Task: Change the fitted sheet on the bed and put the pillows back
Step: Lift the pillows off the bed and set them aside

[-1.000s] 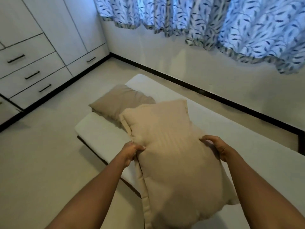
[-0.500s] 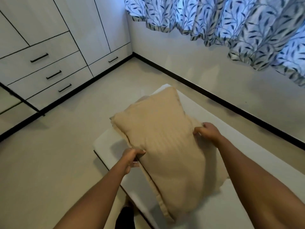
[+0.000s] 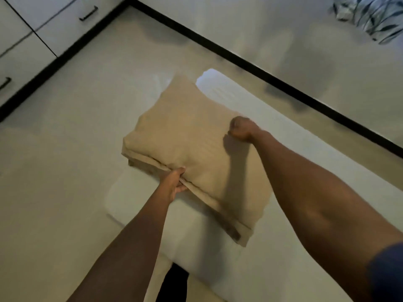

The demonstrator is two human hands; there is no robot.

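A tan pillow (image 3: 185, 140) lies flat at the head end of the low mattress, which wears a white fitted sheet (image 3: 283, 247). My left hand (image 3: 175, 182) grips the pillow's near seam edge, thumb on top. My right hand (image 3: 241, 127) is curled on the pillow's right edge, gripping the fabric there. A darker fabric edge shows under the pillow's left corner (image 3: 132, 163); the other pillow seen earlier is hidden beneath.
The mattress sits on a pale tiled floor (image 3: 65, 160). White wardrobe drawers (image 3: 32, 40) with black handles stand at the far left. A white wall with black skirting (image 3: 283, 83) runs along the right, a patterned curtain (image 3: 375, 16) hanging above it.
Both hands carried the tan pillow forward and lowered it flat over the first pillow at the mattress's head. My head tilted down, so most of the curtain left the view.
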